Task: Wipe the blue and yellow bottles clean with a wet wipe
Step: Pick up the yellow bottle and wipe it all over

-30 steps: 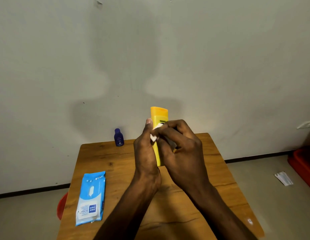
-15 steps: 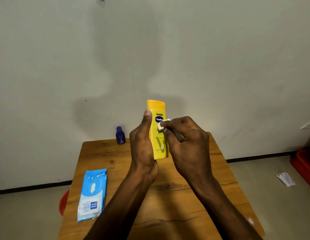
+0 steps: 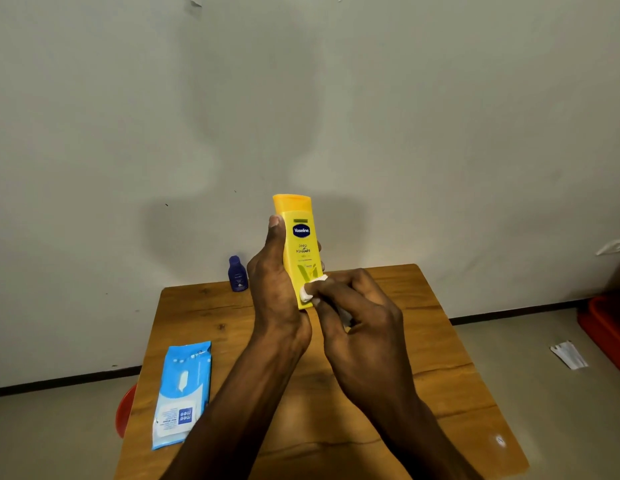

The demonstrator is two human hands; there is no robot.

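While the left hand (image 3: 274, 289) clamps the upright yellow bottle (image 3: 299, 249) above the desk (image 3: 422, 341), the right hand (image 3: 357, 306) pinches a wipe (image 3: 310, 289) against its base; light, smooth plastic likely slips, so gripping mid-body suits.

From my seat the yellow bottle (image 3: 299, 251) reads as smooth plastic with a soft sheen and a printed label, and the blue bottle (image 3: 237, 274) looks like glossy dark plastic (too small for me to judge more). I see the wet wipe (image 3: 310, 292) as soft white cloth-like stuff, the wipes pack (image 3: 182, 394) as shiny crinkled plastic film, and the table (image 3: 422, 341) as smooth wood-grain with a low satin finish
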